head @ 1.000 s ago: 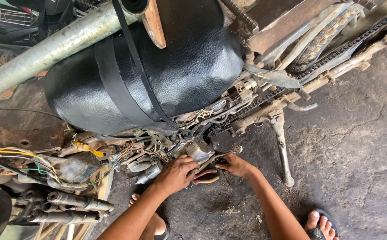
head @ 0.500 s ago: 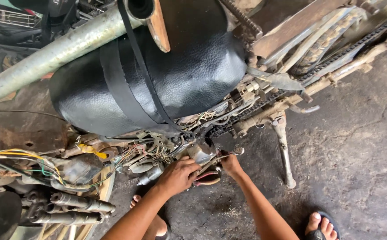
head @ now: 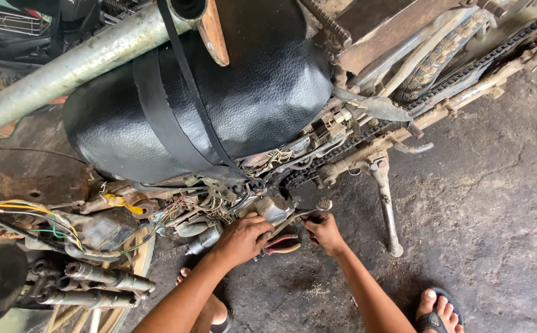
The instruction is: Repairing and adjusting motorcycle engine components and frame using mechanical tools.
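Left hand (head: 242, 239) curls tight around the small grey engine part (head: 274, 206) low on the motorcycle (head: 231, 98), just under the black seat. Right hand (head: 324, 231) is closed on a metal wrench (head: 302, 216), whose head sits just beside that part. Red-handled pliers (head: 280, 245) lie on the concrete floor (head: 496, 203) between both hands.

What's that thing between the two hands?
In the head view, a metal wrench spans from the left hand to the right hand; red-handled pliers lie just below.
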